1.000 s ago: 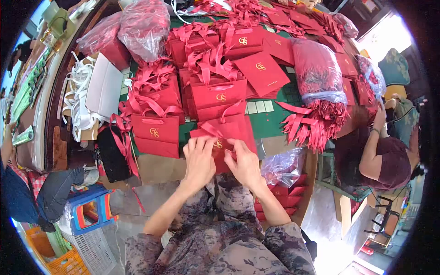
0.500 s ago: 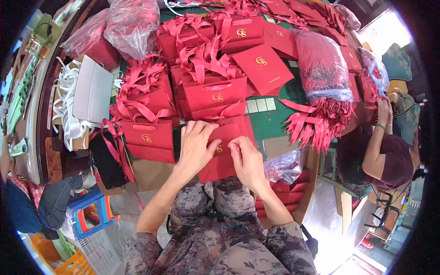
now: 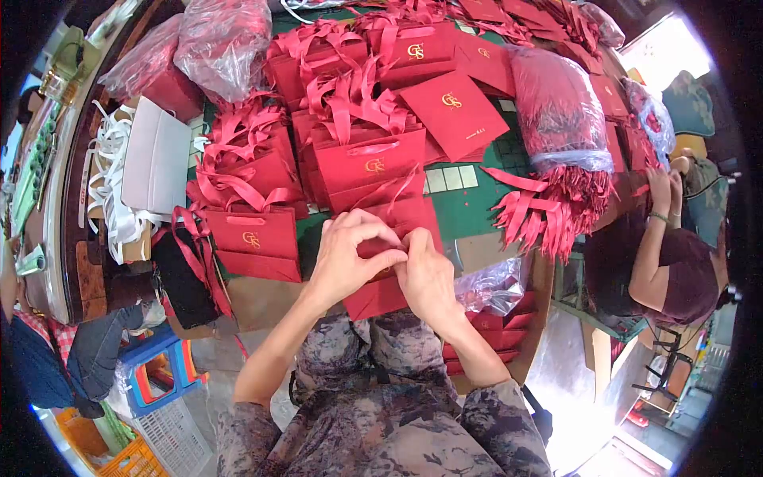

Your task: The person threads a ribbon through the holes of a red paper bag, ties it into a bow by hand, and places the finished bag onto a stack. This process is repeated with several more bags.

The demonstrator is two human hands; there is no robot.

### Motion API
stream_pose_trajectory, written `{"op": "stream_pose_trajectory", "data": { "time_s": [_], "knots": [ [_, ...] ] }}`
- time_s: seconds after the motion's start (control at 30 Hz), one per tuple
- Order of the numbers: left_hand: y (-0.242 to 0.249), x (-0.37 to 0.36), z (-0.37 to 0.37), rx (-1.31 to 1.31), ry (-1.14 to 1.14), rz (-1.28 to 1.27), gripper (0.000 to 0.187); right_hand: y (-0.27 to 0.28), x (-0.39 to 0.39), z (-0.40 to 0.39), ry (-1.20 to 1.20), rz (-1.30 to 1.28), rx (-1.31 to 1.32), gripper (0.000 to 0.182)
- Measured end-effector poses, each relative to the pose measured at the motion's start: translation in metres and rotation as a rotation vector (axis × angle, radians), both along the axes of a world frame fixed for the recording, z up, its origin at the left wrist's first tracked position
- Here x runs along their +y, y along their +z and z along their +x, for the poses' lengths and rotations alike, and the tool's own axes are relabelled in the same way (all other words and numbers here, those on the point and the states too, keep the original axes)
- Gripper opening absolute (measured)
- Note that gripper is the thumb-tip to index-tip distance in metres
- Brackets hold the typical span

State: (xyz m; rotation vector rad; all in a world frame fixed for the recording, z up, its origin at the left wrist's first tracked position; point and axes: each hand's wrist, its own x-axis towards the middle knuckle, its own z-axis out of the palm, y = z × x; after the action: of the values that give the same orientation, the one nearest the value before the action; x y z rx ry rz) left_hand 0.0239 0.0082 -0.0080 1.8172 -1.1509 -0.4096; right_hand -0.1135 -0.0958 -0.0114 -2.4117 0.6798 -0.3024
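Note:
A flat red paper gift bag (image 3: pixel 377 300) lies at the table's near edge, under both my hands. My left hand (image 3: pixel 350 258) is over its upper left part, thumb and fingers curled into a pinch. My right hand (image 3: pixel 424 274) meets it from the right, its fingertips pressed together against the left thumb and finger. Whatever sits between the fingertips is too small or hidden to make out. The fingers cover most of the bag's gold print. Just beyond stands a row of red gift bags (image 3: pixel 372 168) with pink-red ribbon handles.
More finished-looking red bags (image 3: pixel 253 238) stand at left, beside a white box (image 3: pixel 157 155) with white ribbons. A plastic-wrapped bundle of ribbons (image 3: pixel 560 111) lies at right. Below the table edge, a carton holds red bags (image 3: pixel 489 342). A co-worker (image 3: pixel 671 270) sits at far right.
My hands have come together, fingertips now meeting over the bag. Earlier they were apart, the left hand lying flatter and the gold print partly showing between them.

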Motion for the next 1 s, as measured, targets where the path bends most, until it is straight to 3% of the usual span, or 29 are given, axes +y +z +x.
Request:
{"op": "stream_pose_trajectory", "data": {
  "time_s": [0.2,0.23,0.37,0.43,0.6,1.0],
  "knots": [
    [-0.004,-0.002,-0.005,-0.111,0.047,0.009,0.013,-0.003,0.000,0.003,0.011,0.013,0.057,0.033],
    [-0.009,-0.003,-0.004,-0.111,0.047,0.008,0.013,-0.001,0.000,0.002,0.020,0.032,-0.051,0.032],
    [-0.014,-0.004,0.003,0.001,0.051,0.001,0.013,-0.013,-0.004,-0.004,0.008,0.038,-0.226,0.024],
    [-0.007,-0.004,0.003,0.137,0.003,0.118,0.015,-0.008,-0.004,-0.006,-0.015,0.097,-0.224,0.017],
    [-0.011,0.000,0.004,0.109,-0.013,0.165,0.022,-0.006,-0.004,-0.013,-0.118,0.159,-0.218,0.010],
    [-0.004,-0.003,-0.005,0.153,-0.021,0.180,0.020,-0.005,-0.006,-0.010,-0.094,0.185,-0.257,0.010]
  ]
}}
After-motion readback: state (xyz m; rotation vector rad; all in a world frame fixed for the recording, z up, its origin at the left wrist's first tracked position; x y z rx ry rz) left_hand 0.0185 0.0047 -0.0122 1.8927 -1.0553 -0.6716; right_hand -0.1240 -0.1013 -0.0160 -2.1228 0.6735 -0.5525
